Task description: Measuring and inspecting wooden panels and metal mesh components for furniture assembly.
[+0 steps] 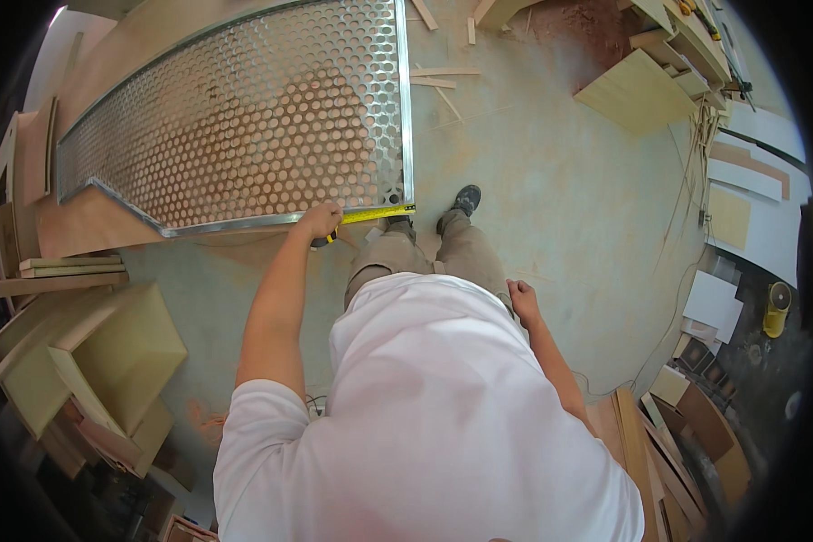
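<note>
My left hand [321, 219] is closed around a tape measure [327, 239], whose black and yellow case shows below my fingers. Its yellow blade [375, 215] is drawn out to the right along the near edge of a metal-framed perforated panel [289, 135], ending by the frame's near right corner. The panel has rows of round holes with brown board visible through them; its left end has an angled notch. By my right thigh hangs my right hand [522, 300], its fingers curled in, with nothing seen sticking out of it.
Thin wood strips [447, 72] lie on the floor beyond the panel. An open wooden box [122, 352] stands at the left. Board offcuts [650, 95] are piled at the far right, white sheets [754, 208] at the right. A cable [646, 361] runs over the floor.
</note>
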Motion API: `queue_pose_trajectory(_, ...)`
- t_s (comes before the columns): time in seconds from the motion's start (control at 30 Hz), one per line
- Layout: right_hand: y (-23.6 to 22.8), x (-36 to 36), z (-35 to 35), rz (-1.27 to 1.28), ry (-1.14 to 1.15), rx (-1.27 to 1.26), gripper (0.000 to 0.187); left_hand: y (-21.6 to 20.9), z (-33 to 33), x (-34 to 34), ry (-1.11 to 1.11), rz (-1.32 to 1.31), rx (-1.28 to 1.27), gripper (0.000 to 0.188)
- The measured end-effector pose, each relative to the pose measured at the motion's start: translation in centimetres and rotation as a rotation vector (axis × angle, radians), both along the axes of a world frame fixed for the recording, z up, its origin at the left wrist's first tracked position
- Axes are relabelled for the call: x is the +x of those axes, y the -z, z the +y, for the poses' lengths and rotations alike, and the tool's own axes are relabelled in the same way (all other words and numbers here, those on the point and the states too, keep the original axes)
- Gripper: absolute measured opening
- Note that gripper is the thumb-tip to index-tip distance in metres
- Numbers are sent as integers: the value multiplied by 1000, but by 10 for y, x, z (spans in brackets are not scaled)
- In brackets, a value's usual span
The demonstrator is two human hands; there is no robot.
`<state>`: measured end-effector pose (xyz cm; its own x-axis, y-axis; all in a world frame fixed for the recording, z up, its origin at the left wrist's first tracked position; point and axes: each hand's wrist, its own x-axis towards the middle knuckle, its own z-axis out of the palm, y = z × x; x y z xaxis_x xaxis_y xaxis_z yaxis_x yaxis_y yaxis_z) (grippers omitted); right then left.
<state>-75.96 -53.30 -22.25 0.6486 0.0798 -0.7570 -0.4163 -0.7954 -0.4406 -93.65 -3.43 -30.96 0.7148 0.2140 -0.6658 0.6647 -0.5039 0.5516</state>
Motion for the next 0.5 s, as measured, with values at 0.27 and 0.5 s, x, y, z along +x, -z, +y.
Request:
queue_pose_trajectory(0.27,-9,-9,-2,85,115,17,35,-11,-8,12,117,98,74,27)
queue_pose_trajectory(0.5,1,-14,-6,14,82,16,35,-33,-3,31,109,101,144,29)
